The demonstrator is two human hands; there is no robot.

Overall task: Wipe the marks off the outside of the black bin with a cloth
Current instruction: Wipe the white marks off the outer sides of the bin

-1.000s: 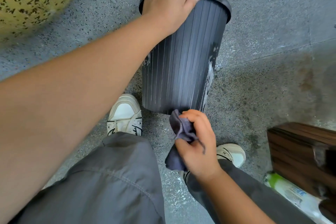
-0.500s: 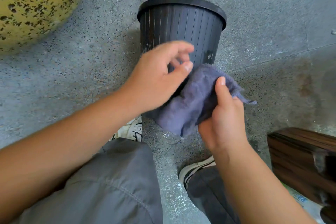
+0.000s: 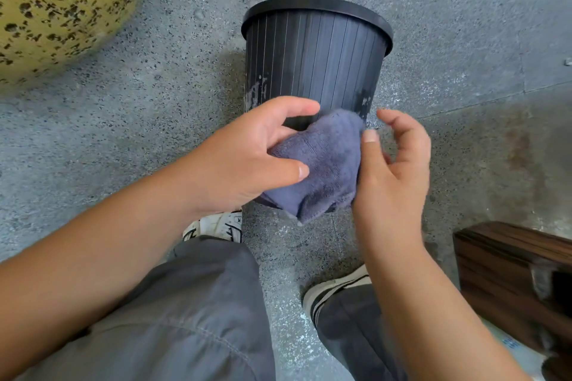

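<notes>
Grey cloth (image 3: 322, 164) between both hands' fingers (image 3: 297, 170), before black bin (image 3: 315, 62)

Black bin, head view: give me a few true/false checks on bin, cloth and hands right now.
1. The black bin stands upside down, rim on the floor. False: it stands upright, rim up.
2. White marks show on its lower side wall. True.
3. The cloth is yellow. False: blue-grey.
4. The left hand holds the cloth. True.
5. The right hand grips the bin's rim. False: it is at the cloth's edge, below the rim.
</notes>
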